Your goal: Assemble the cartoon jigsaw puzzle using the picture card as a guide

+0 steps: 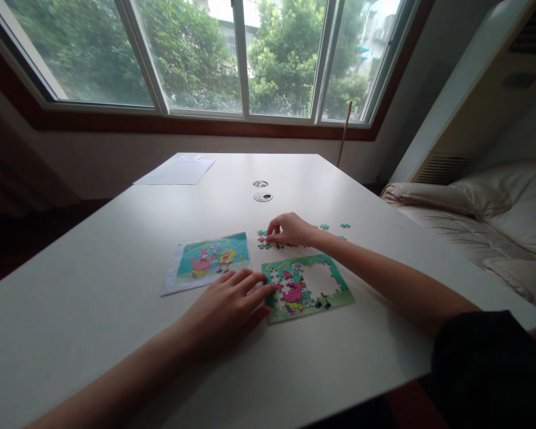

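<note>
A jigsaw puzzle (295, 304) with cartoon figures lies partly assembled on the white table, with a large gap at its upper right and smaller gaps on its left side. My left hand (234, 301) rests by the puzzle's left edge, fingers stretched out and touching it. Beyond the puzzle, my right hand (290, 229) reaches in among loose pieces, its thumb and forefinger pinched on a puzzle piece (263, 239) at the table surface. A printed picture (212, 256) of the same cartoon lies left of the puzzle, near my left fingers.
More loose pieces (324, 226) lie to the right of my right hand, some hidden behind it. Two round inserts (262, 197) sit in the tabletop farther back. White paper (176, 171) lies at the far left corner. A pale sofa (473, 202) stands on the right.
</note>
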{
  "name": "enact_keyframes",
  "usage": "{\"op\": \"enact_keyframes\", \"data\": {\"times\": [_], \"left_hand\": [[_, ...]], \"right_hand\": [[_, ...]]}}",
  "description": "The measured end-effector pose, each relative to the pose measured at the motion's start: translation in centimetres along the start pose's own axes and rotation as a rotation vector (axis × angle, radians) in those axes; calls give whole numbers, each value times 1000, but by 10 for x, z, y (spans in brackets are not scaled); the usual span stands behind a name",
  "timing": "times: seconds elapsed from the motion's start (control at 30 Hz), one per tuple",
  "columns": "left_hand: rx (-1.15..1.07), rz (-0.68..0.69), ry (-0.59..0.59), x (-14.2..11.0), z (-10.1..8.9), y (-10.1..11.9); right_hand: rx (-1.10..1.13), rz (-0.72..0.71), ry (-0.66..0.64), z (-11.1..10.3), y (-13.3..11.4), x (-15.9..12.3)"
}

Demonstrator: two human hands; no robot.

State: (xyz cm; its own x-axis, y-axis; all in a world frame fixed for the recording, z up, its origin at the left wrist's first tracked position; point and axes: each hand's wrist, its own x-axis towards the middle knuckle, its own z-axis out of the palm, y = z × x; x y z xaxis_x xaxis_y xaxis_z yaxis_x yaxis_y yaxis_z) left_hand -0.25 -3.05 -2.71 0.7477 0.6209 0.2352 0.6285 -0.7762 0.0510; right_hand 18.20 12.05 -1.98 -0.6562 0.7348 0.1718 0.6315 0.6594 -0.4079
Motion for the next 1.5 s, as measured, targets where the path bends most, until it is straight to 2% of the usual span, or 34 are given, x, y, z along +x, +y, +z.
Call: {"op": "enact_keyframes", "data": {"times": [0.33,0.63,0.83,0.93,1.03,1.27,1.5], "left_hand": [[7,-6,-22,0,0,0],[1,-8,-23,0,1,0],[4,-2,6,1,2,-1],[2,1,8,0,3,-2],[-1,-4,1,-1,4,-3],[4,-7,-8,0,4,-1],[19,-6,-18,0,6,-3]], "right_hand": [[-23,82,-291,-17,-13,9],[76,6,-249,-17,-1,9],[258,-46,-199,-22,4,1],[424,-64,-250,-29,1,-11],[498,-122,-317,-35,-8,-28],[402,-238,-468,-31,-29,-58],[236,-238,-382,-15,-28,-62]]}}
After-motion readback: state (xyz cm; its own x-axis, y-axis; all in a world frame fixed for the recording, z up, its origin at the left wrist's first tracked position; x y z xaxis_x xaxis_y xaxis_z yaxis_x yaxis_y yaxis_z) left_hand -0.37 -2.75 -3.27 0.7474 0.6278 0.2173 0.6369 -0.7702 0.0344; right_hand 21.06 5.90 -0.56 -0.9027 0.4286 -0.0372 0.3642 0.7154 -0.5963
